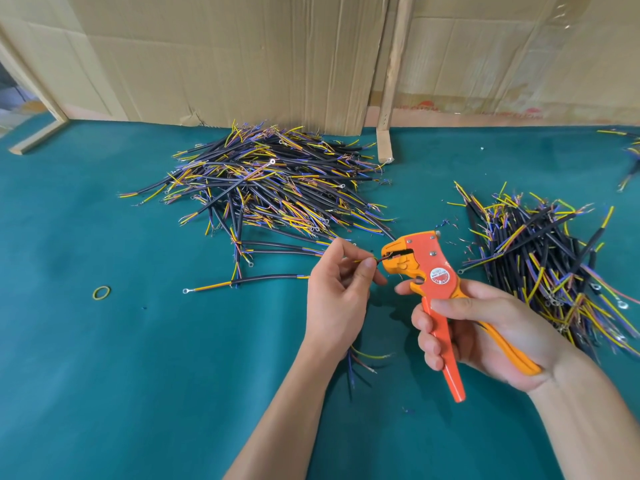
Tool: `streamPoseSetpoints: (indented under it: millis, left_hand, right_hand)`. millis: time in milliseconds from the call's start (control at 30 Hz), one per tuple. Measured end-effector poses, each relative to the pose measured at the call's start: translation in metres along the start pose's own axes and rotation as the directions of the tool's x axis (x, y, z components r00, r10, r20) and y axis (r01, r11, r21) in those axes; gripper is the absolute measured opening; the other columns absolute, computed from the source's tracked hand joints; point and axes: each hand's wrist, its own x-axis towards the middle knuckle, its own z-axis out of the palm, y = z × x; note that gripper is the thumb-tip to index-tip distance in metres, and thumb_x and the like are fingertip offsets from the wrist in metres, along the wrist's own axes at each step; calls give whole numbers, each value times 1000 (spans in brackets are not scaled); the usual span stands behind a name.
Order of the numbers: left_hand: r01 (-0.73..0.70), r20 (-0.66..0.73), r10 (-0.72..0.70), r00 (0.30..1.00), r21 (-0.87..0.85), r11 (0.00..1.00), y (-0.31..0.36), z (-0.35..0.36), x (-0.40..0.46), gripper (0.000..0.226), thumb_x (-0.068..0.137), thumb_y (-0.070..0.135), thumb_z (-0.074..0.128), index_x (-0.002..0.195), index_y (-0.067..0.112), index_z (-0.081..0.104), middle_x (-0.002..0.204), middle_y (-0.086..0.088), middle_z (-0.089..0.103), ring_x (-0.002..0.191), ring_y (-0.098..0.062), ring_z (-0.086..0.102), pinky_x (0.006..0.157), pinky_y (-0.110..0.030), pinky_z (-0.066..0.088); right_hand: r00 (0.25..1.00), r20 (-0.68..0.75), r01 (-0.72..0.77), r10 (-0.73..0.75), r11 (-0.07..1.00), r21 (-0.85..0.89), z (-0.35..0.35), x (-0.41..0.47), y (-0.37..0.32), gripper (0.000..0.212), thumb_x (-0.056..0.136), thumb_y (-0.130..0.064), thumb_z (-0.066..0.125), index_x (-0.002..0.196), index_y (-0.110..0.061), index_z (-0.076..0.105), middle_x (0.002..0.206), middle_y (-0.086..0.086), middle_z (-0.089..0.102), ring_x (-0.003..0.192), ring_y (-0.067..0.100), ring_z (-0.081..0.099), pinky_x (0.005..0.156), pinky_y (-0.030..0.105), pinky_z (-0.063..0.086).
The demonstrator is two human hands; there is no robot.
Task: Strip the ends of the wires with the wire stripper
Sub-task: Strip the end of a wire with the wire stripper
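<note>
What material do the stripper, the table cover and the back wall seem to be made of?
Stripper: likely metal body, glossy orange paint, visible rivets; handles look plastic-coated. Table cover: teal, matte, felt-like cloth. Back wall: plain brown cardboard, with creases and torn edges.

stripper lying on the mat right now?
No, the right hand grips the wire stripper by its handles above the green mat, its head at the wire end the left hand pinches.
</note>
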Motion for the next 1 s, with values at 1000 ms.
streamPoseSetpoints:
  millis: [1000]
  left_hand:
    - [-5, 16, 5, 1000, 25, 1000, 1, -1, -1, 13, 99, 10, 57, 88, 14, 52, 75, -5, 72, 49, -9, 46, 53, -29, 36]
  right_hand:
    - [1000, -14, -12, 12, 1000, -6, 4, 1, 0, 64, 73, -19, 89, 128, 0, 63, 86, 21, 58, 68, 35, 59, 62, 46, 54]
